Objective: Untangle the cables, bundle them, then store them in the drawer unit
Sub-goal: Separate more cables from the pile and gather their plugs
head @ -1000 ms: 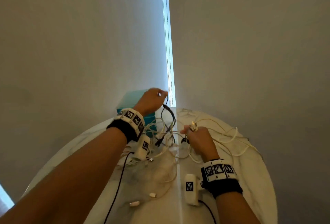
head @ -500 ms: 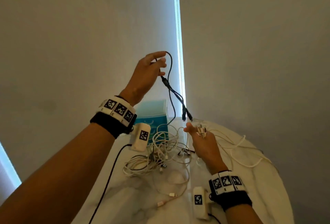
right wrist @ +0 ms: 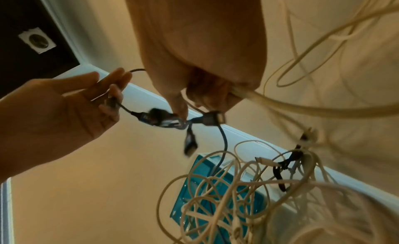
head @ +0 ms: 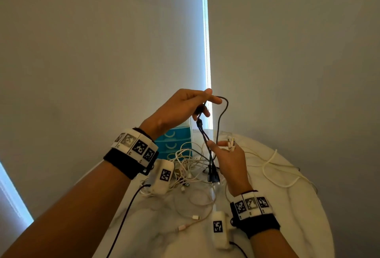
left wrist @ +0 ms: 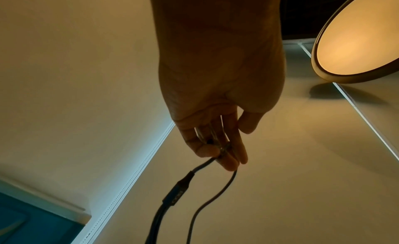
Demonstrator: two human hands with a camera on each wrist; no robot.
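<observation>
My left hand (head: pixel 202 103) is raised above the table and pinches a loop of the black cable (head: pixel 220 122). The cable's splitter (head: pixel 199 123) and its branch plugs (head: pixel 212 175) hang down below that hand. In the left wrist view the fingertips (left wrist: pixel 226 160) pinch that black cable (left wrist: pixel 179 189). My right hand (head: pixel 222 146) grips the ends of white cables (head: pixel 231 143), and its thumb touches the black branches. The right wrist view shows its fingers curled round the white cables (right wrist: pixel 239 93). A white cable tangle (head: pixel 185 165) lies before the teal drawer unit (head: pixel 174 140).
The round white marble table (head: pixel 287 216) carries loose white cables (head: pixel 273 171) on its right side and two plug ends (head: pixel 189 221) near me. Grey blinds close off the back. A round ceiling lamp (left wrist: pixel 356 34) glows overhead.
My left hand lifted the black cable up out of the tangle, then came lower and closer to the right hand. The right thumb now touches the hanging black branches.
</observation>
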